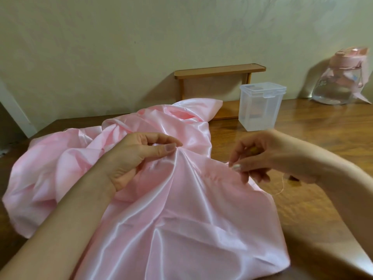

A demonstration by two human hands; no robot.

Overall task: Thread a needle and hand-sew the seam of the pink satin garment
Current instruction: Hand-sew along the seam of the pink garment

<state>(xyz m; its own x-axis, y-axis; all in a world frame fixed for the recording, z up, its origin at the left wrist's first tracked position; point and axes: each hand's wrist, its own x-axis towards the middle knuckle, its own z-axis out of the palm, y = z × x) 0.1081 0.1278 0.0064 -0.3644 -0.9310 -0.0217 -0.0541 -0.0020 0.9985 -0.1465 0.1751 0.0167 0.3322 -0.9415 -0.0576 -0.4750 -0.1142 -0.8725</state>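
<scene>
2 hands work at 1 pink satin garment [181,219], which lies spread and rumpled on the desk [314,201] under and between them. The left hand [141,156] has thumb and forefinger closed in a pinch on a raised fold of the satin, its other fingers curled beneath, and creases fan out from the pinch. The right hand [262,158] has thumb and forefinger pressed together on the garment's seam edge, the remaining fingers loosely bent. Any needle between them is too small to make out. 1 thin pink thread [283,183] hangs in a loop just below this hand.

The cloth's right edge runs from the right hand's fingertips down toward the person, and bare wood lies open beside and beyond that hand. To the left of the left hand the satin bunches out over the desk, whose far edge shows just behind it.

Beyond the right hand stands 1 clear plastic box [260,106] with its lid on, well apart from the fingers. Behind the box, against the wall, sits 1 low wooden shelf [219,71], with the garment's far end touching its base. Far off to the right of the right hand stands 1 clear bottle [341,83] with a pink cap.
</scene>
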